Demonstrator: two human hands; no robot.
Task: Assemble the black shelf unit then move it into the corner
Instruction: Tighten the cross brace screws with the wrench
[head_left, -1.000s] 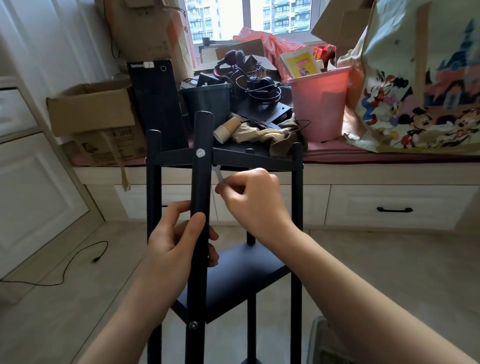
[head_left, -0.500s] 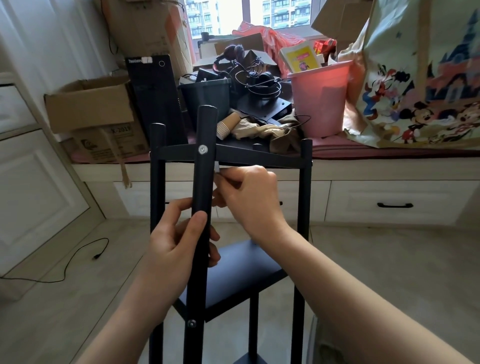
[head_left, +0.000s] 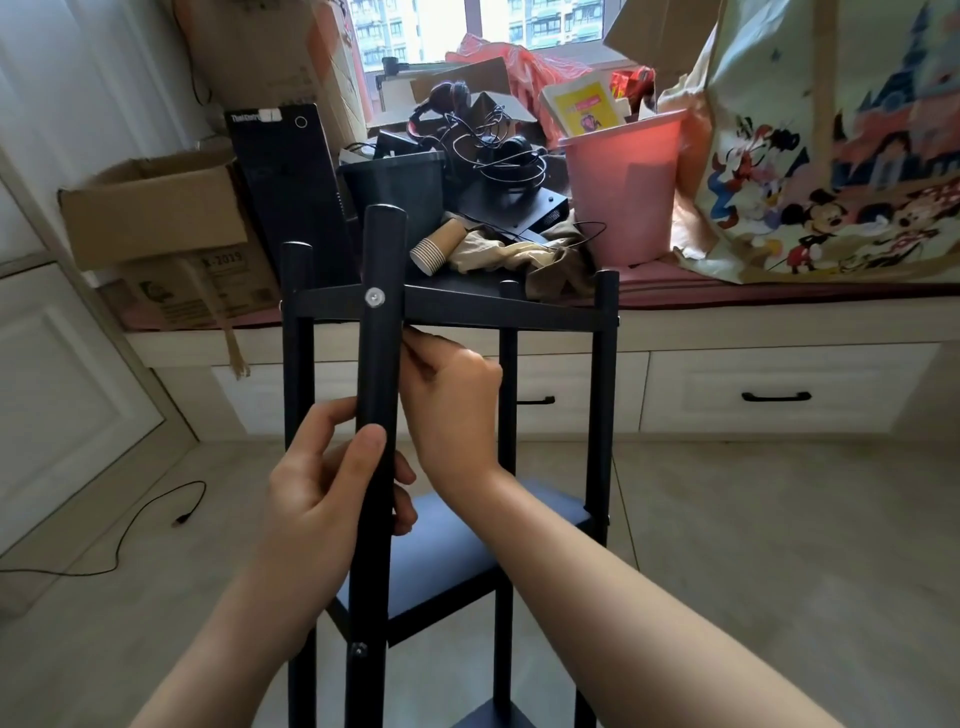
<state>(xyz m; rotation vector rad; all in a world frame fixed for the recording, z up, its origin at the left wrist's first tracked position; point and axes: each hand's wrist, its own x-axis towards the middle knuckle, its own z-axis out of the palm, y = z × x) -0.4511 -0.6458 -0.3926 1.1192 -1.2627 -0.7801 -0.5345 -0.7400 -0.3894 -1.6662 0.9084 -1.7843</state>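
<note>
While black shelf unit (head_left: 519, 306) stands near centre on floor, near post (head_left: 382, 374) gripped by left hand (head_left: 332, 488); right hand (head_left: 452, 395) curled under top shelf, contents hidden. On far bench (head_left: 779, 306), pink bucket (head_left: 621, 192) filled with books; black bin (head_left: 395, 192) contents unseen.

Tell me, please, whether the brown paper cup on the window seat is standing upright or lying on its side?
Lying on its side: the paper cup rests lengthwise beside the crumpled beige cloth, its open mouth facing the camera.
</note>
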